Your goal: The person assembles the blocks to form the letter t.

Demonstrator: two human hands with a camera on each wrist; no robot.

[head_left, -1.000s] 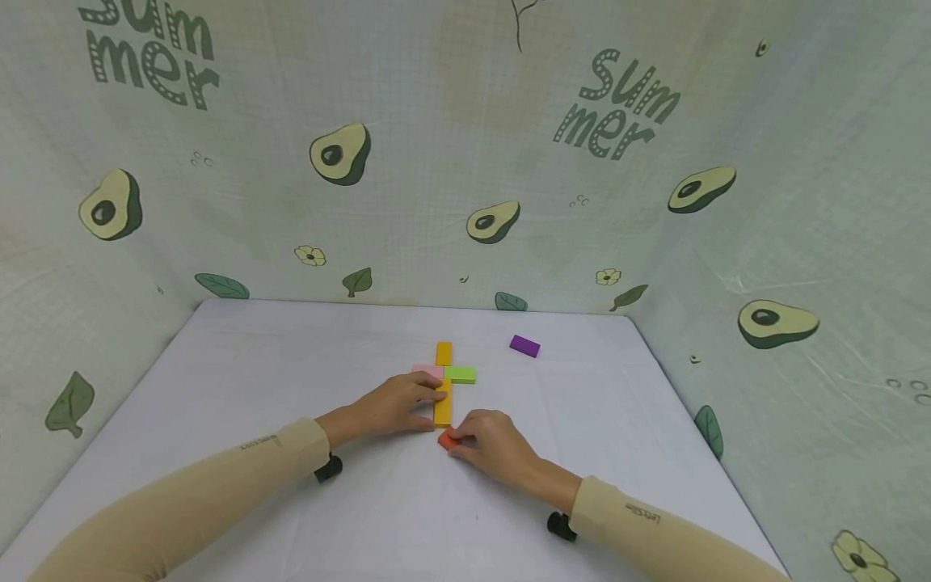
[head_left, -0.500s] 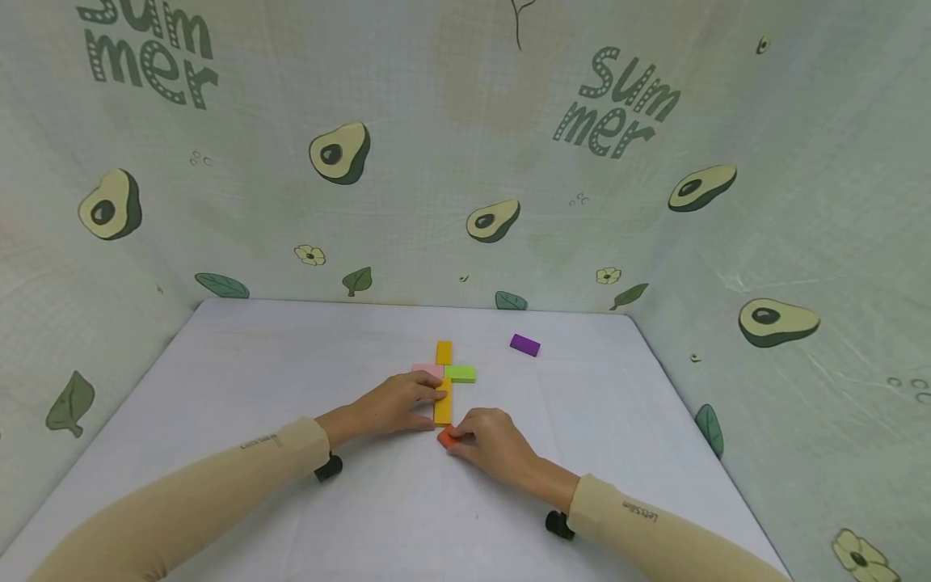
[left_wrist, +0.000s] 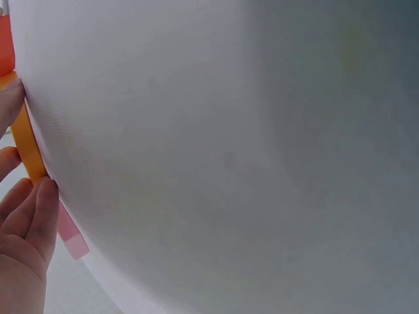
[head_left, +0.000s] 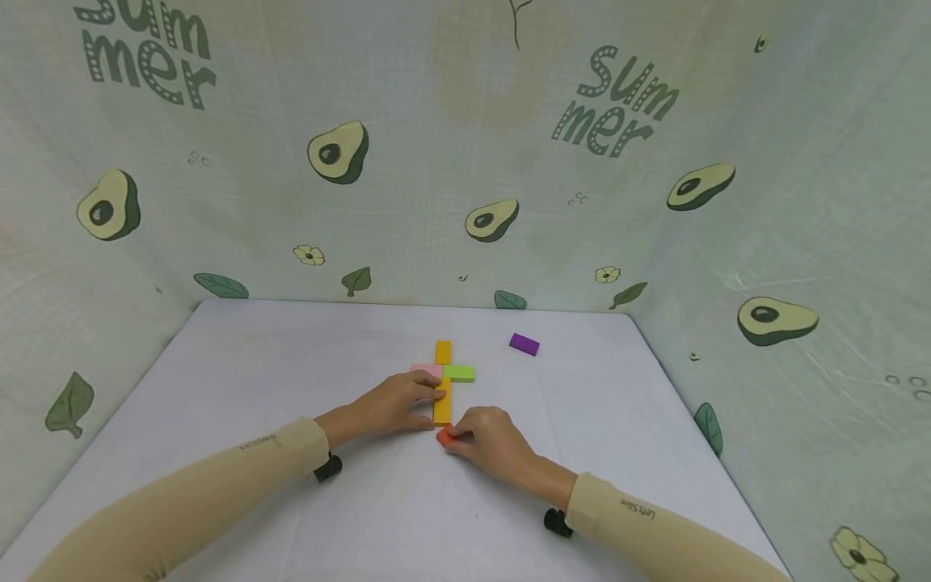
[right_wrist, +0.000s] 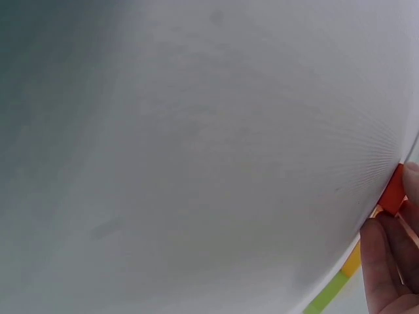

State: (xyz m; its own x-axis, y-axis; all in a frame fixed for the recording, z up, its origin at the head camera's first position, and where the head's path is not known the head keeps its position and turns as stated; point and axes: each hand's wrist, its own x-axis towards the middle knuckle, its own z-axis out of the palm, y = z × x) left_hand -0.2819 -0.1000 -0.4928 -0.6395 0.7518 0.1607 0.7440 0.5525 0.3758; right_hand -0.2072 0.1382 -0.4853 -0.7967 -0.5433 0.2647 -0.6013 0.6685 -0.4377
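Near the middle of the table, in the head view, small coloured blocks lie in a cross. My left hand (head_left: 396,402) holds the near yellow block (head_left: 442,414), with the thumb by its near end and fingers reaching over it farther up. My right hand (head_left: 494,443) pinches a red-orange block (head_left: 445,436) just below that yellow block's near end. A pink block (head_left: 427,369), partly behind the left fingers, and a green block (head_left: 460,373) form the side arms. Another yellow block (head_left: 443,352) points away at the top. The right wrist view shows the red-orange block (right_wrist: 393,191) between thumb and fingers.
A purple block (head_left: 524,344) lies apart, at the back right of the white table (head_left: 305,347). Patterned cloth walls (head_left: 407,218) with avocado prints stand behind and at both sides. A dark wrist camera (head_left: 558,522) hangs below the right sleeve.
Hands and blocks keep practically the same places. The whole head view has shifted very slightly, and the right hand with its red-orange block shows no clear movement of its own.
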